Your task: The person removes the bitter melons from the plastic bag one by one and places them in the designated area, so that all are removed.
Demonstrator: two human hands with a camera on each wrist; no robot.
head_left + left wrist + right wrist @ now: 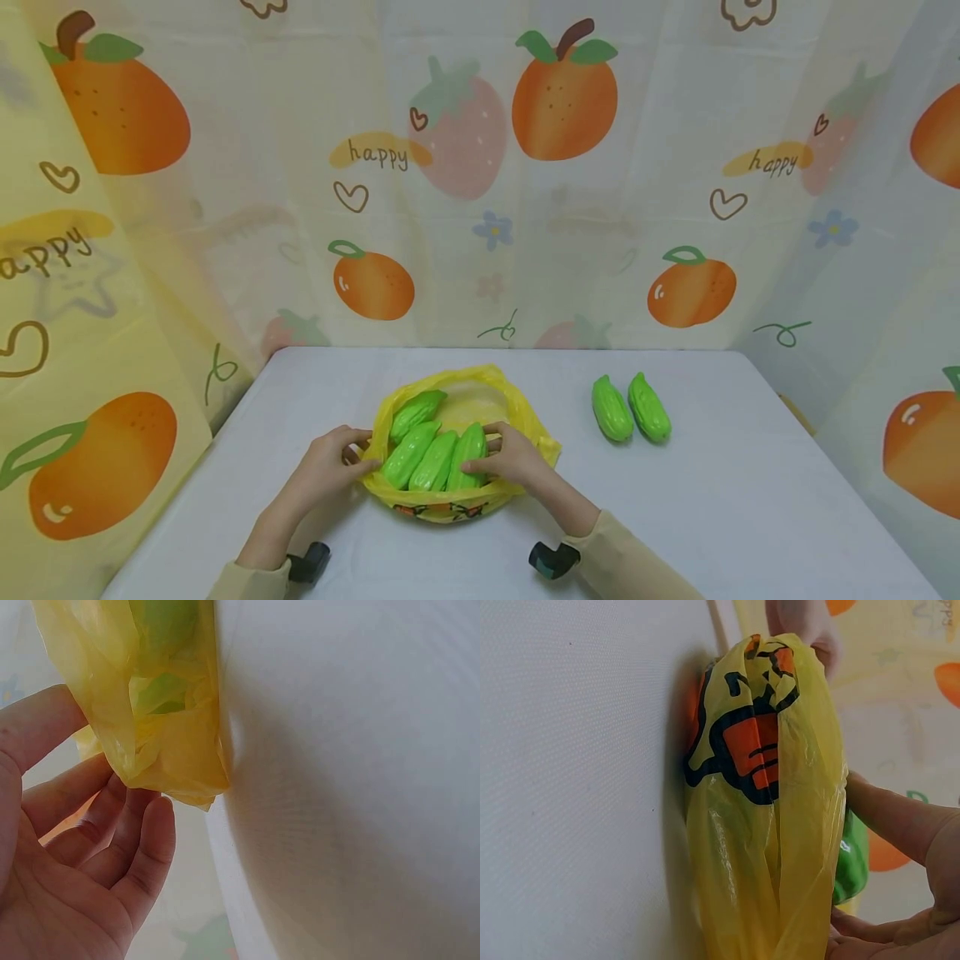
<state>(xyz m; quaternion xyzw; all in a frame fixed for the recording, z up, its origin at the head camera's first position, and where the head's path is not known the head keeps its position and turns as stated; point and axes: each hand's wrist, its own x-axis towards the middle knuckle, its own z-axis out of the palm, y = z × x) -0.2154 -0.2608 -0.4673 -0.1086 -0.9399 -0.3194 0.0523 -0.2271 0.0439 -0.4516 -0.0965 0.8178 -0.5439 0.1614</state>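
A yellow plastic bag [525, 417] lies with its mouth spread wide on the table. Inside it are several glossy green ridged gourds, one [415, 414] at the back and a row in front. My left hand [327, 458] holds the bag's left rim between thumb and fingers; the left wrist view shows the thin plastic [176, 754] in that grip. At the right end of the row, my right hand [517, 456] grips a green gourd [468, 454] between thumb and fingers. In the right wrist view the bag's printed side [757, 825] hides most of that gourd.
Two more green gourds, a left one [612, 408] and a right one [649, 407], lie side by side on the white table [720, 500], right of the bag. A fruit-patterned curtain [450, 225] hangs behind the table's far edge and on both sides.
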